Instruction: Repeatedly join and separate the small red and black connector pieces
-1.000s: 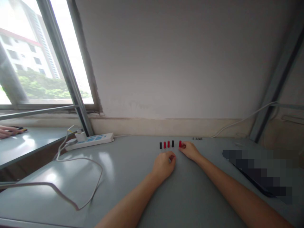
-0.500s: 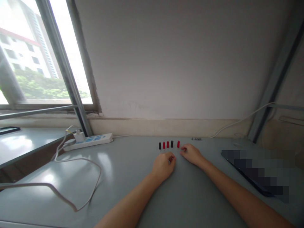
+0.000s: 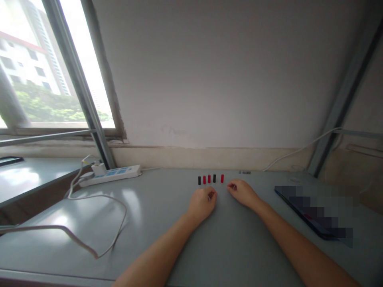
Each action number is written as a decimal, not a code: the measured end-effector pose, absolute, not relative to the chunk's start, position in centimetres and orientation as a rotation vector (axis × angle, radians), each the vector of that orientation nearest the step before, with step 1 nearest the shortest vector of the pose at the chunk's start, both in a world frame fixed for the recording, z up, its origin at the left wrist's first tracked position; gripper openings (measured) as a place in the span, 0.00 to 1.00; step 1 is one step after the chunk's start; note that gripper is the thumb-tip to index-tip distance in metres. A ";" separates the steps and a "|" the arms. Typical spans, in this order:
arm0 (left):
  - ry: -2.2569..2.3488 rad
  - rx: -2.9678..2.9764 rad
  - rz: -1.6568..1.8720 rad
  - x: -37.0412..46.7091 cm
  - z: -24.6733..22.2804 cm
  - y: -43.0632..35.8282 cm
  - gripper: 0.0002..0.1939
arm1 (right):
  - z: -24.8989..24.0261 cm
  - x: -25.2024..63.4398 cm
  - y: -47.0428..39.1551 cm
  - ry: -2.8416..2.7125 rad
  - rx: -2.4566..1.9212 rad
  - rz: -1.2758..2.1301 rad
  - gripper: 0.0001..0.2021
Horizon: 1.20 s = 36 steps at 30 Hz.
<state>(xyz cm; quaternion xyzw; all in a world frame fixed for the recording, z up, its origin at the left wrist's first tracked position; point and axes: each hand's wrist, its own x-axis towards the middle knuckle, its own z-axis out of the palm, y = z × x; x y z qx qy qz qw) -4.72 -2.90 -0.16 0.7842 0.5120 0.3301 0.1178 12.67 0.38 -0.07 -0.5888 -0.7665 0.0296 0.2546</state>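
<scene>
Small upright cylinders stand in a row on the grey table: a black cylinder at the left end, two red cylinders, another black cylinder, then a red cylinder set off by a wider gap. Just in front of the row, my left hand rests with curled, pinched fingers. My right hand lies to the right of the last red cylinder, apart from it, its thumb and fingertips drawn together. Whether either hand pinches anything small is hidden.
Several tiny dark pieces lie near the wall. At left is a white power strip with plugs and a looping cable. A dark flat device, partly blurred out, lies at right. A metal post rises behind it.
My right hand has drawn slightly right, away from the last red cylinder. My left hand has shifted a little left. The whole view has moved slightly; the cylinders keep their arrangement.
</scene>
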 end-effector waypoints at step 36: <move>1.494 2.297 0.958 -4.4 0.0 -3.3 0.10 | -2.1 11.5 0.7 -2.236 -1.714 0.274 0.23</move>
